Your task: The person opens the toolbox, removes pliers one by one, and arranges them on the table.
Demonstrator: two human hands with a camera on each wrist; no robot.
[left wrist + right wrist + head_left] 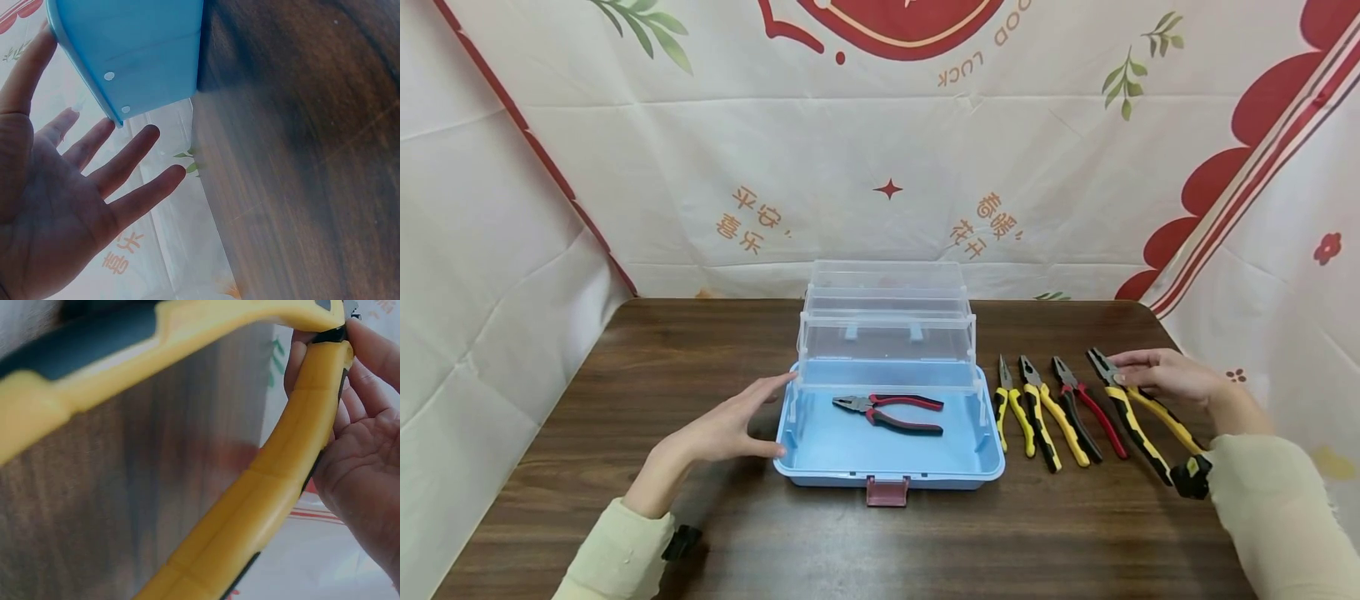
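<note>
My left hand (733,421), fingers spread, touches the left rim of an open light-blue toolbox (820,481) with its thumb and fingertips. The left wrist view shows the toolbox's side wall (144,50) beyond the straight fingers of that hand (69,194). Inside the box lies a pair of red-and-black combination pliers (871,405), jaws to the left. At the right, my right hand (1172,375) pinches large yellow-and-black combination pliers (1131,421) near their pivot. Up close in the right wrist view, their spread handles (275,469) fill much of the frame.
Left of the right hand lie red-and-black pliers (1093,414), yellow-and-black pliers (1037,408) and yellow needle-nose pliers (1006,383), side by side. The toolbox's clear lid (887,279) and tray stand raised at its back. A printed cloth (880,142) hangs behind the wooden table (760,542).
</note>
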